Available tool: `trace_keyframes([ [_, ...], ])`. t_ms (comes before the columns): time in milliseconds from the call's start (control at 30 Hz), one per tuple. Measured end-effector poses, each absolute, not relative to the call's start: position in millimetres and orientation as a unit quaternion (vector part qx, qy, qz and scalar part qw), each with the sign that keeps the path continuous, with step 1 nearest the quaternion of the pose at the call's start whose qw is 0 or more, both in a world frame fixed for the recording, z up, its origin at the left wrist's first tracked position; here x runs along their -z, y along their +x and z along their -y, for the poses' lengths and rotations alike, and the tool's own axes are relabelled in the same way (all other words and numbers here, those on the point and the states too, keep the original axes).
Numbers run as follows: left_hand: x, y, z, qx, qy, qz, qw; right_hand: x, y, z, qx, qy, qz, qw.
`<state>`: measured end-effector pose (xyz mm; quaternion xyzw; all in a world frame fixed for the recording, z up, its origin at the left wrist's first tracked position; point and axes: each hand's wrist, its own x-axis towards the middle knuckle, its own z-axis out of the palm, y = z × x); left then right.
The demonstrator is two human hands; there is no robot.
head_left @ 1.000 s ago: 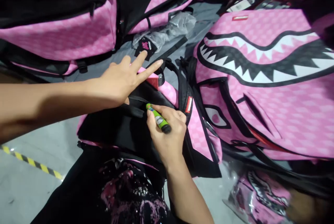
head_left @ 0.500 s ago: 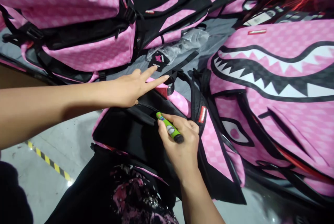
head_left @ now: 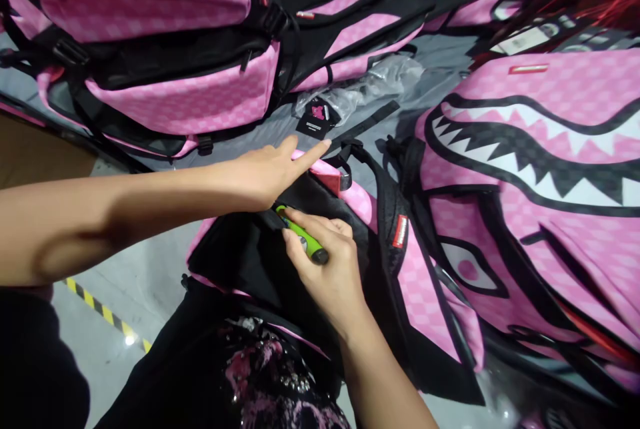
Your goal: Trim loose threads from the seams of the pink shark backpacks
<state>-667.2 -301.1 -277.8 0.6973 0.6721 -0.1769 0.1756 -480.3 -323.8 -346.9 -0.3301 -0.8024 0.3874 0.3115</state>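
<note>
Marker [head_left: 313, 246] sat pinched between thumb and fingers of my closed right hand [head_left: 337, 266], over the black panel of the bag [head_left: 240, 259], its long axis running from half past ten to half past four. Just past its upper end, towards twelve, my left hand [head_left: 265, 172] lay open, fingers pointing to two; whether its palm pressed the bag, I couldn't tell.
</note>
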Motion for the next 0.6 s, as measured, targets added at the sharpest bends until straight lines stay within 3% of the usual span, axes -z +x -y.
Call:
trace_keyframes([
  [600, 283.6, -671.8, 301.0, 0.152, 0.697, -0.673, 0.199, 344.6, -484.7, 327.7, -0.342, -0.405, 0.792, 0.303],
])
